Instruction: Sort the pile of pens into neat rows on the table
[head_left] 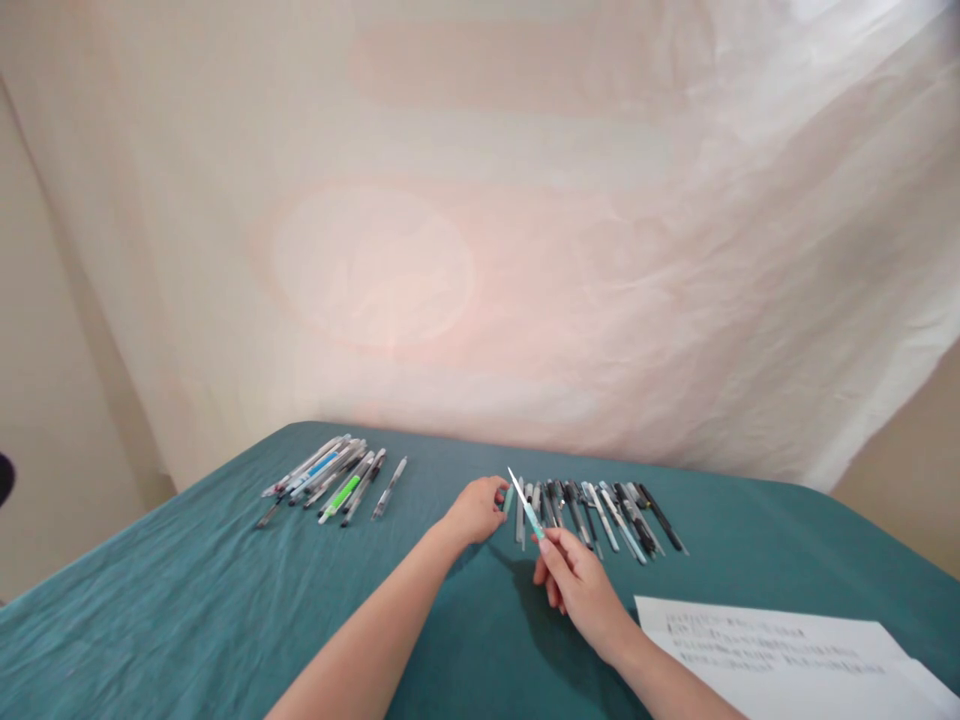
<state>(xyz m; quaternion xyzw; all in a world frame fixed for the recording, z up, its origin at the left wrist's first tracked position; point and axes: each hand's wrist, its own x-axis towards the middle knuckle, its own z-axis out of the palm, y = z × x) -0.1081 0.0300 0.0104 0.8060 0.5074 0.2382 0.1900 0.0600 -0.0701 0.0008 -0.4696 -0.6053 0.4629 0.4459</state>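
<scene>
My right hand (pixel 574 582) pinches a slim pen (pixel 530 508) with a pale teal body between thumb and fingers. Its pointed white end slants up and to the left, above the table. Just left of it, my left hand (pixel 478 508) has its fingers curled at a short teal pen cap (pixel 509 499), which shows at the fingertips. Whether the cap also rests on the cloth, I cannot tell. Close by on the right lies a row of several pens (pixel 577 508), mostly black, grey and clear, side by side.
A dark green cloth (pixel 225 600) covers the table. At the back left lies a loose pile of several pens (pixel 330 472), including a bright green one (pixel 345 496). A single clear pen (pixel 390 487) lies beside it. Sheets of paper with writing (pixel 780 665) occupy the front right.
</scene>
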